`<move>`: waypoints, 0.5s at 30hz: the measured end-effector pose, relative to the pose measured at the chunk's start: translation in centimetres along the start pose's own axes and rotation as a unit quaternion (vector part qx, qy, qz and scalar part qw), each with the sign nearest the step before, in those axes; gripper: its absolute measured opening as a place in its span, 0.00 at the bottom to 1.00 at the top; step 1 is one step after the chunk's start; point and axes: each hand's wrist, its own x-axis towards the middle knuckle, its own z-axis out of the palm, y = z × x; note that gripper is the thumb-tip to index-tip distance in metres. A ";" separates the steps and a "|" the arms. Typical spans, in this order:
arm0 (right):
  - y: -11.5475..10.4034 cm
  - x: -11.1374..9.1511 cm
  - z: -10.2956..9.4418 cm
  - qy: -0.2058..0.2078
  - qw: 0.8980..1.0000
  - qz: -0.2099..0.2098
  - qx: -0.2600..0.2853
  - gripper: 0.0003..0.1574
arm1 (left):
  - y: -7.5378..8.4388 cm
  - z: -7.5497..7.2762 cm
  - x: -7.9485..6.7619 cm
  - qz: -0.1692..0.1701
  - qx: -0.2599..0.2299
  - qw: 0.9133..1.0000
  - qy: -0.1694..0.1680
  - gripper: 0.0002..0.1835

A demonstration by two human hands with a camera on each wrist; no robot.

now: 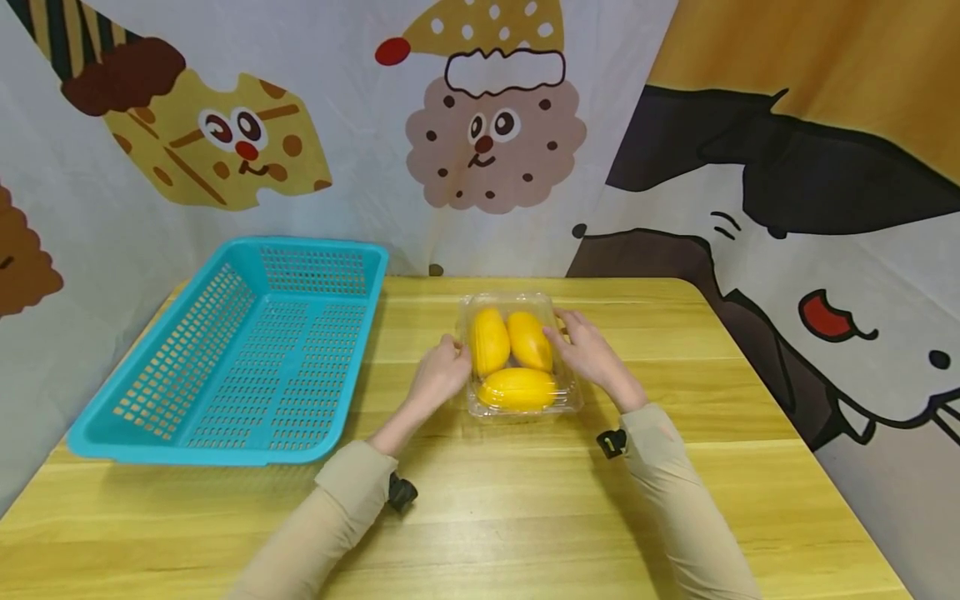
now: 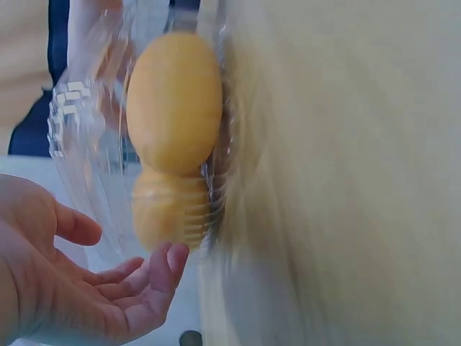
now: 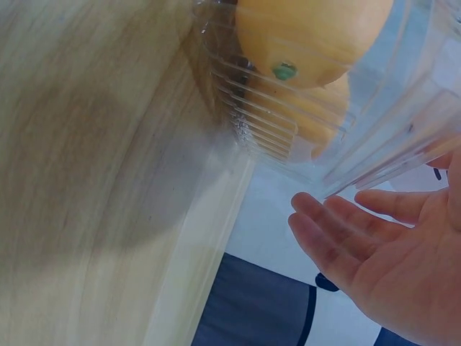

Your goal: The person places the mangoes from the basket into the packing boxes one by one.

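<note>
A clear plastic clamshell box (image 1: 567, 400) sits on the wooden table in the head view, with three yellow mangoes inside. Two mangoes (image 1: 491, 342) lie lengthwise side by side, and the third mango (image 1: 517, 390) lies crosswise at the near end. On the box's left side is my left hand (image 1: 441, 371), its thumb and fingers spread apart with fingertips right at the wall in the left wrist view. My right hand (image 1: 591, 354) is at the opposite side. The right wrist view shows its fingers loosely bent beside the box's lid edge, gripping nothing.
A large blue perforated plastic basket (image 1: 352, 367) stands to the left on the wooden table (image 1: 480, 517). Behind the table hangs a cloth (image 1: 360, 167) printed with cartoon figures, which also runs along the right side.
</note>
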 end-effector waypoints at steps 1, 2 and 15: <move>0.0 0.0 0.0 0.000 1.000 0.000 0.000 0.37 | 0.1 0.0 0.5 0.002 -0.005 1.000 0.005 0.21; 0.0 0.0 0.0 0.000 1.000 -0.001 0.000 0.37 | 0.1 0.0 0.9 0.002 -0.011 1.000 0.010 0.20; -0.1 0.0 0.0 -0.001 1.000 0.001 0.006 0.37 | 0.3 -0.1 6.9 -0.053 -0.095 0.994 0.027 0.15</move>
